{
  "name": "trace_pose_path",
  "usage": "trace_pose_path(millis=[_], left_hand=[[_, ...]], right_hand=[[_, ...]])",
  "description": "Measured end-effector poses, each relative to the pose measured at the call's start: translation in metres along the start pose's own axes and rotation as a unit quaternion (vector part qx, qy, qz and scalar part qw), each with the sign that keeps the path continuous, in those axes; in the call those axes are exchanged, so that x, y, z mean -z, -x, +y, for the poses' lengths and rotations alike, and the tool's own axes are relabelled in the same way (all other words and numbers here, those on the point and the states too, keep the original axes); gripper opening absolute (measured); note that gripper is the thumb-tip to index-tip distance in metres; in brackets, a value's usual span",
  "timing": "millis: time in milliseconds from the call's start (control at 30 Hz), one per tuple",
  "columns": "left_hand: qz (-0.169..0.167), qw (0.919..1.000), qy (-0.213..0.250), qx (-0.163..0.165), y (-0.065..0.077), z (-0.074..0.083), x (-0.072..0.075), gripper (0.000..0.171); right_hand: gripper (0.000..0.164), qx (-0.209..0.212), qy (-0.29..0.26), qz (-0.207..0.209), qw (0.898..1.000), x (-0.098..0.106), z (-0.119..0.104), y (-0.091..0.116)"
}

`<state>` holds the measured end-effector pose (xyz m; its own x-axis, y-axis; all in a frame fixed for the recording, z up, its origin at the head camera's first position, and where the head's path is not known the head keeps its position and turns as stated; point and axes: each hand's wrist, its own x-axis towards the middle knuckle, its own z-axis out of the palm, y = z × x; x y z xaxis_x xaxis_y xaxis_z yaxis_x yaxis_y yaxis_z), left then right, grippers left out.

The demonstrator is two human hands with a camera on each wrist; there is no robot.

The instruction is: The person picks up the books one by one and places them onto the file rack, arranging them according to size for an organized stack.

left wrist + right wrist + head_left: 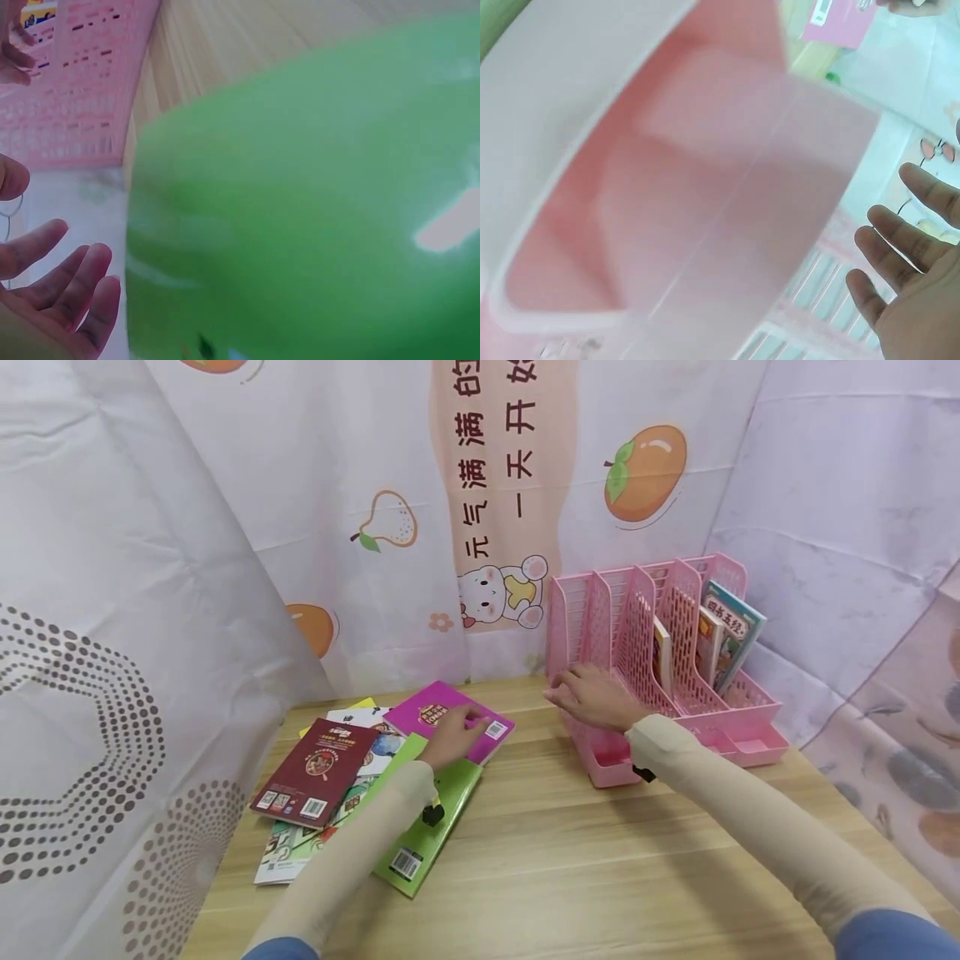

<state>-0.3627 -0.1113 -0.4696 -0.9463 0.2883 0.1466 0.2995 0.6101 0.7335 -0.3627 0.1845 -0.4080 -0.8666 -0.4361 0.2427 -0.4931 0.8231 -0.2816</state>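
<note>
My left hand (pixel 453 739) is above the stack of books, over a purple book (pixel 427 700) and the top end of a green book (pixel 431 850). Its fingers are loosely bent and hold nothing; the left wrist view shows them spread beside the green cover (pixel 285 210). My right hand (pixel 591 695) hovers at the front left of a pink file rack (pixel 558 618), palm down. In the right wrist view its fingers (pixel 896 232) are apart and relaxed, with the rack's front tray (pixel 727 195) close by.
A dark red book (pixel 318 768) lies on other books at the left of the wooden table (pixel 540 860). Upright in the rack's right-hand slots stand several books, among them a blue-edged one (pixel 735 627). A printed curtain (pixel 375 610) hangs behind the table.
</note>
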Motion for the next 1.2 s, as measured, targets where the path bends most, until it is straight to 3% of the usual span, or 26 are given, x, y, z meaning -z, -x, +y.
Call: trace_pose_path(millis=[233, 433, 667, 833, 1200], left_hand=[[0.004, 0.9999, -0.007, 0.007, 0.011, -0.017, 0.02, 0.041], [0.034, 0.9993, -0.018, -0.003, 0.021, -0.029, 0.033, 0.036], [0.034, 0.9992, -0.022, -0.004, 0.036, -0.034, 0.051, 0.033], [0.049, 0.9987, -0.014, -0.004, 0.041, -0.043, 0.064, 0.022], [0.062, 0.9949, -0.051, 0.061, 0.063, -0.063, 0.085, 0.019]], right_hand=[[0.056, 0.026, 0.011, -0.02, 0.999, -0.018, -0.025, -0.019], [0.051, 0.049, 0.013, -0.048, 0.998, -0.036, -0.036, -0.027], [0.049, 0.062, 0.021, -0.054, 0.996, -0.049, -0.043, -0.027], [0.05, 0.067, 0.025, -0.06, 0.996, -0.057, -0.044, -0.029], [0.053, 0.068, 0.038, -0.077, 0.994, -0.071, -0.055, -0.03]])
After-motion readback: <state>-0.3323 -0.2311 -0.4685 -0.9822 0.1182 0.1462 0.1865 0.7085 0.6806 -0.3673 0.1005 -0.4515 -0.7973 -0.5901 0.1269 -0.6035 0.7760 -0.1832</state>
